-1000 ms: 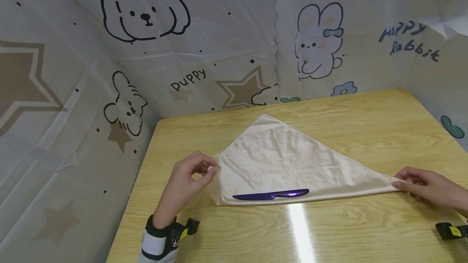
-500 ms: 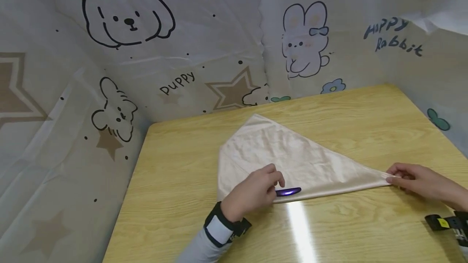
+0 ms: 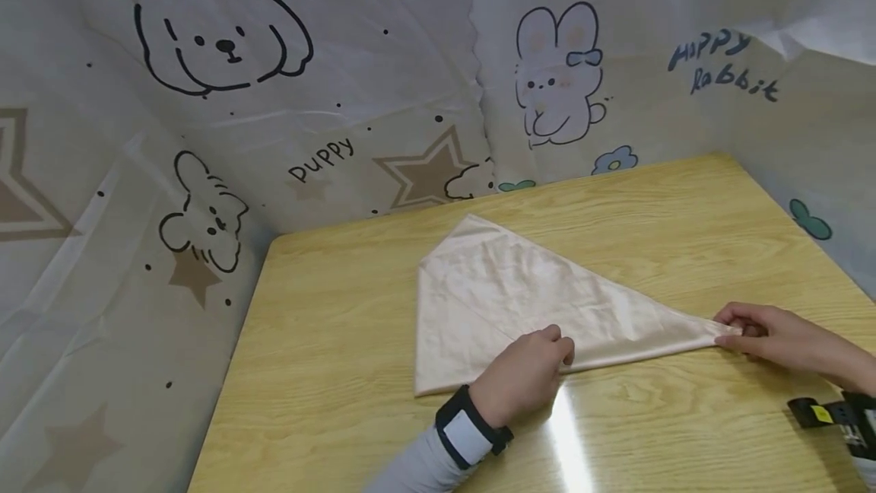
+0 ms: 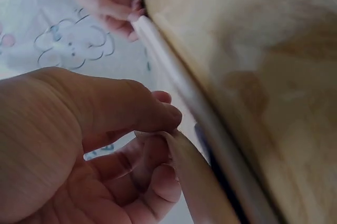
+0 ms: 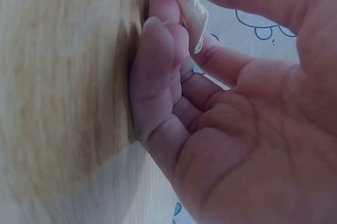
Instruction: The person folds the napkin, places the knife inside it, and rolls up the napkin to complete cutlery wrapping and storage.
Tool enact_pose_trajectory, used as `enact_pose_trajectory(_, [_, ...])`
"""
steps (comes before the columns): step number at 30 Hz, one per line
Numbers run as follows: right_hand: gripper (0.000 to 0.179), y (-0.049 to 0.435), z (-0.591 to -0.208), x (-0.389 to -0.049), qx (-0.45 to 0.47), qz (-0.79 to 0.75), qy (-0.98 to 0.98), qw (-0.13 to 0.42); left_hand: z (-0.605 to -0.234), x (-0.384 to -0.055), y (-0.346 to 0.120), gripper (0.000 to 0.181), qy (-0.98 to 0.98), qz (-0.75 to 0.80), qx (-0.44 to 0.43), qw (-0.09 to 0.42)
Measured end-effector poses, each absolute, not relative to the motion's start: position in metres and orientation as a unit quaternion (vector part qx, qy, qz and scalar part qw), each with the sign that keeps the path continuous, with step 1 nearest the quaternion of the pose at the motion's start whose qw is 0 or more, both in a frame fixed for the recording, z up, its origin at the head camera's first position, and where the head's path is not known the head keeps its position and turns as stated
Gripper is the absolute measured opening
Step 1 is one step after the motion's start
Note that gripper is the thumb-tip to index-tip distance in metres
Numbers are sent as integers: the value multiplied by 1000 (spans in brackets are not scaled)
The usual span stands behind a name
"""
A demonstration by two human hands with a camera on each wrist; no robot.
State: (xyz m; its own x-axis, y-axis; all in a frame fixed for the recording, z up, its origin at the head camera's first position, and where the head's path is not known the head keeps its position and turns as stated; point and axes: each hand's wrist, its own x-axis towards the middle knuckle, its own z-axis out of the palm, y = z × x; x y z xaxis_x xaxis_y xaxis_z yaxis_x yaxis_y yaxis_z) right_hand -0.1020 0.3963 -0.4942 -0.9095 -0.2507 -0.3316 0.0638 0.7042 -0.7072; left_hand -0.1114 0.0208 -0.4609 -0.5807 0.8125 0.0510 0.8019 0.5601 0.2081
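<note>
A cream satin cloth (image 3: pixel 506 272) lies folded on the table, with a peak at the back and a long taper to the right. My left hand (image 3: pixel 523 375) is over its front edge, and in the left wrist view the thumb and fingers pinch a flap of the cloth (image 4: pixel 195 182). Beside that flap a dark strip of the purple knife (image 4: pixel 220 184) shows; the head view hides the knife. At the narrow right end, my right hand (image 3: pixel 780 337) pinches the cloth tip (image 5: pixel 195 18).
The wood-grain table (image 3: pixel 322 326) carries the cloth, and a bright light reflection crosses its front. Behind and on the left, sheeting (image 3: pixel 383 59) printed with cartoon animals and stars walls it in. A strapped device (image 3: pixel 817 413) sits at the right wrist.
My left hand has carried the cloth's left corner rightward over the knife, leaving a straight fold on the left. The knife has gone out of the head view. My right hand keeps its pinch.
</note>
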Motion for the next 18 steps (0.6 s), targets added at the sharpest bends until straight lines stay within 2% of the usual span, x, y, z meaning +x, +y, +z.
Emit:
enact_pose_trajectory(3, [33,397,-493,-101,-52,-381,901,202,-466,-110,28,14,882,85,464,6])
enact_pose_trajectory(11, [29,392,-493,-99,-60,-366,908,193,-474,-104,30,9,881,76,467,13])
enact_pose_trajectory(13, [27,391,-493,-99,-60,-365,909,189,-473,-104,29,8,878,94,469,19])
enact_pose_trajectory(15, [28,392,-494,-99,-58,-366,909,189,-466,-109,25,10,873,136,466,46])
enact_pose_trajectory(18, [32,393,-495,-101,-51,-368,909,189,-446,-126,5,16,864,222,445,74])
